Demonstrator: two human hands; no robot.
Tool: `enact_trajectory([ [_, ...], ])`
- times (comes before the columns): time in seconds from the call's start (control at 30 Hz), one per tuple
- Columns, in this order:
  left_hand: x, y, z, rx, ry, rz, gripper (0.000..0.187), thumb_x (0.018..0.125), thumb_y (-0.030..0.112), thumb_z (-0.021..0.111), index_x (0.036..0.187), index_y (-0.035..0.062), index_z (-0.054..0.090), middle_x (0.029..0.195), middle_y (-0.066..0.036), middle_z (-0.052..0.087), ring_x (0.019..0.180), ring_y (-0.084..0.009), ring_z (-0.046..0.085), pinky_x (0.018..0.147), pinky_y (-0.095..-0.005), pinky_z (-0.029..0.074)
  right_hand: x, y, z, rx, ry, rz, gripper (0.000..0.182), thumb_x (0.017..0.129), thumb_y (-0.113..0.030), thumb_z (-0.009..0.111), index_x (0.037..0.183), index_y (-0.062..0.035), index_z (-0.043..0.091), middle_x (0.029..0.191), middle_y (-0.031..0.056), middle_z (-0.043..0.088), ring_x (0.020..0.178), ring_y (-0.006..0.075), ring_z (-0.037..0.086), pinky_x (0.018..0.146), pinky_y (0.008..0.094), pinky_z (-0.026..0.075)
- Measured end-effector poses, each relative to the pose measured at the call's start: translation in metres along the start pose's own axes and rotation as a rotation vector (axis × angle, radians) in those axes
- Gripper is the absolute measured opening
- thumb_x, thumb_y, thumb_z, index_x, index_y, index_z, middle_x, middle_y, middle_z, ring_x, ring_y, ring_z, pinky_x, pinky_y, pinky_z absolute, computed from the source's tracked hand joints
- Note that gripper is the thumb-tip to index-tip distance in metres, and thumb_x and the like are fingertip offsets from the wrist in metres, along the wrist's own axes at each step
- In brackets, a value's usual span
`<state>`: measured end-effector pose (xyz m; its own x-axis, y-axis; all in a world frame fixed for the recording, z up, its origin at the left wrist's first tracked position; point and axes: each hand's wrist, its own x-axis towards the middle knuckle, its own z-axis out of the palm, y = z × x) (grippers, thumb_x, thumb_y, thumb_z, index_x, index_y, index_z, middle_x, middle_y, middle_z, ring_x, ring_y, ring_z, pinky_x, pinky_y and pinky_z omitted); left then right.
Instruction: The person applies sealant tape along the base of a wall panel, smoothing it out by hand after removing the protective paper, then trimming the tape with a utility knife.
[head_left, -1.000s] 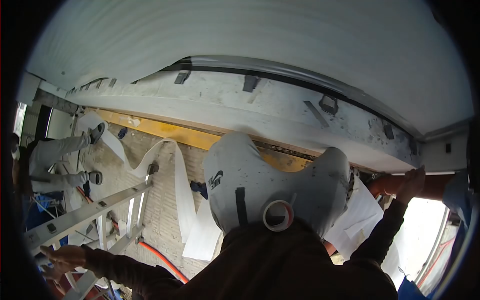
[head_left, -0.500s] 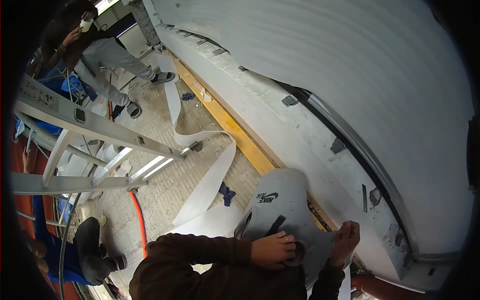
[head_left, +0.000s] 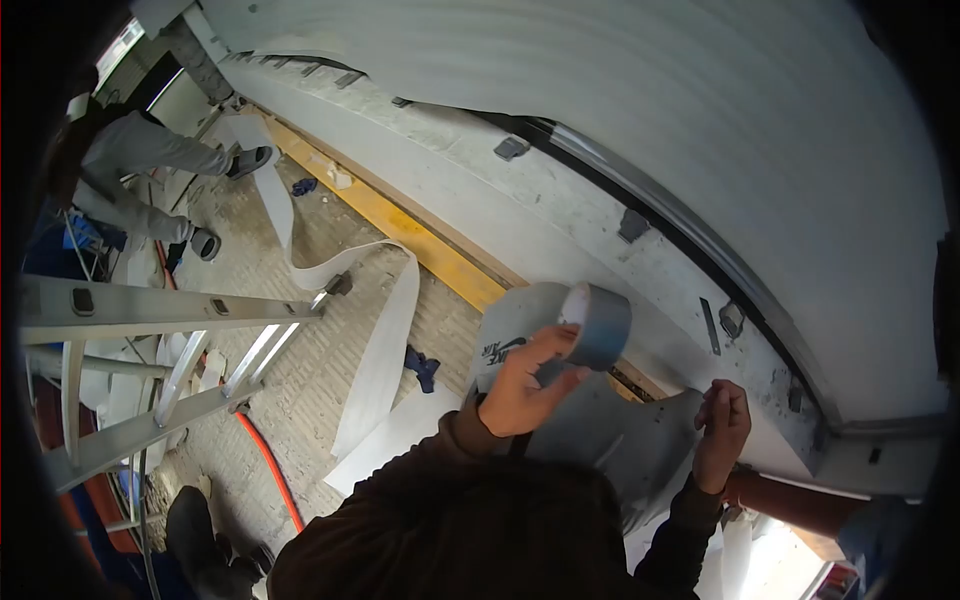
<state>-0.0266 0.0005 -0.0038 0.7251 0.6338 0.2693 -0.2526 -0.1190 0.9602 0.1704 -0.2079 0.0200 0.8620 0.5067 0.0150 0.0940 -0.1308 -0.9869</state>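
A roll of wide grey-blue tape (head_left: 603,328) is held up above the grey-trousered leg (head_left: 640,440) by my left hand (head_left: 535,385). Its fingers and thumb grip the roll's near side, and the white core faces left. To the right, my right hand (head_left: 722,430) is raised near the white ledge, its fingers curled in and pressed together. Whatever may be pinched in it is too small to make out. A NIKE AIR print (head_left: 503,350) shows on the trousers, partly behind my left hand.
An aluminium ladder (head_left: 170,310) leans in from the left beside an orange hose (head_left: 268,470). A white strip (head_left: 375,370) curls over the ribbed floor. Along the ledge (head_left: 570,235) runs a yellow beam (head_left: 430,255). Two people stand at far left and lower left.
My left hand has lifted the tape roll from low over my lap, turning it so its side shows. My right hand stays closed, slightly higher. The surroundings have shifted left in view.
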Motion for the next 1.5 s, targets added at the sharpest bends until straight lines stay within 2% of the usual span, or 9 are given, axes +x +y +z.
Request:
enact_trajectory([
  [0.13, 0.021, -0.009, 0.003, -0.209, 0.133, -0.071, 0.02, 0.089, -0.003, 0.065, 0.109, -0.0027, 0.061, 0.113, -0.01, 0.066, 0.106, -0.0153, 0.058, 0.095, -0.0288, 0.043, 0.0, -0.028, 0.025, -0.023, -0.201, -0.005, 0.021, 0.097, -0.013, 0.06, 0.114, -0.0002, 0.061, 0.095, 0.0042, 0.063, 0.073, 0.0078, 0.053, 0.067, 0.023, 0.044],
  [0.2, 0.022, -0.007, 0.004, -0.119, 0.192, -0.034, 0.021, 0.088, -0.004, 0.066, 0.109, -0.0016, 0.062, 0.113, -0.01, 0.066, 0.106, -0.0165, 0.059, 0.095, -0.0292, 0.043, -0.001, -0.037, 0.042, 0.011, -0.251, 0.017, 0.023, 0.095, -0.01, 0.063, 0.116, -0.0008, 0.061, 0.098, 0.004, 0.065, 0.079, 0.0084, 0.056, 0.071, 0.0242, 0.046],
  [0.3, 0.019, -0.014, 0.006, 0.063, 0.126, 0.024, 0.021, 0.085, -0.006, 0.067, 0.105, -0.0011, 0.063, 0.11, -0.012, 0.067, 0.106, -0.0212, 0.061, 0.096, -0.0314, 0.043, 0.003, -0.049, 0.06, -0.164, -0.365, -0.183, 0.033, 0.09, -0.008, 0.067, 0.121, -0.0011, 0.06, 0.109, 0.0079, 0.064, 0.091, 0.0118, 0.059, 0.079, 0.0261, 0.048],
  [0.57, 0.009, -0.023, 0.02, 0.394, -0.094, 0.2, 0.025, 0.074, -0.009, 0.069, 0.097, -0.0018, 0.064, 0.101, -0.015, 0.066, 0.108, -0.0345, 0.061, 0.094, -0.0405, 0.046, 0.018, -0.059, 0.077, -0.445, -0.406, -0.626, 0.046, 0.087, -0.005, 0.066, 0.131, 0.0001, 0.054, 0.128, 0.0188, 0.053, 0.111, 0.0368, 0.058, 0.092, 0.0422, 0.049],
  [0.8, 0.0, -0.03, 0.032, 0.456, -0.227, 0.217, 0.025, 0.073, -0.007, 0.069, 0.096, 0.0014, 0.064, 0.102, -0.011, 0.065, 0.11, -0.0323, 0.06, 0.094, -0.0425, 0.046, 0.01, -0.023, 0.051, -0.516, -0.434, -0.477, 0.041, 0.086, -0.004, 0.067, 0.125, -0.0024, 0.058, 0.124, 0.016, 0.056, 0.111, 0.0347, 0.06, 0.09, 0.0403, 0.051],
  [1.07, -0.016, -0.038, 0.05, 0.425, -0.4, 0.14, 0.023, 0.074, -0.005, 0.07, 0.096, 0.0002, 0.065, 0.102, -0.012, 0.066, 0.107, -0.0319, 0.061, 0.092, -0.0415, 0.048, -0.005, -0.01, 0.015, -0.461, -0.425, -0.24, 0.019, 0.083, -0.005, 0.072, 0.098, -0.0018, 0.062, 0.111, 0.0138, 0.062, 0.103, 0.0347, 0.063, 0.085, 0.0378, 0.051],
  [1.3, -0.021, -0.044, 0.059, 0.43, -0.508, 0.106, 0.026, 0.074, -0.004, 0.072, 0.099, -0.0024, 0.065, 0.102, -0.014, 0.067, 0.104, -0.0331, 0.062, 0.09, -0.0411, 0.048, -0.014, 0.004, -0.01, -0.415, -0.475, -0.211, 0.018, 0.082, -0.007, 0.073, 0.093, -0.002, 0.06, 0.098, 0.0136, 0.063, 0.089, 0.0285, 0.065, 0.076, 0.0372, 0.051],
  [1.37, -0.022, -0.046, 0.059, 0.441, -0.556, 0.101, 0.027, 0.074, -0.002, 0.072, 0.1, -0.0012, 0.065, 0.103, -0.013, 0.067, 0.104, -0.0328, 0.062, 0.091, -0.0419, 0.046, -0.02, 0.002, -0.011, -0.426, -0.519, -0.039, 0.017, 0.083, -0.008, 0.074, 0.091, -0.0012, 0.061, 0.09, 0.009, 0.064, 0.078, 0.0225, 0.063, 0.07, 0.0336, 0.051],
  [1.5, -0.023, -0.043, 0.06, 0.468, -0.612, 0.052, 0.03, 0.076, 0.003, 0.073, 0.105, 0.0007, 0.064, 0.102, -0.013, 0.068, 0.1, -0.0305, 0.063, 0.094, -0.0438, 0.042, -0.025, 0.005, -0.009, -0.349, -0.374, -0.064, 0.017, 0.084, -0.01, 0.074, 0.093, -0.0007, 0.062, 0.083, 0.0093, 0.065, 0.075, 0.0222, 0.064, 0.068, 0.0336, 0.051],
])
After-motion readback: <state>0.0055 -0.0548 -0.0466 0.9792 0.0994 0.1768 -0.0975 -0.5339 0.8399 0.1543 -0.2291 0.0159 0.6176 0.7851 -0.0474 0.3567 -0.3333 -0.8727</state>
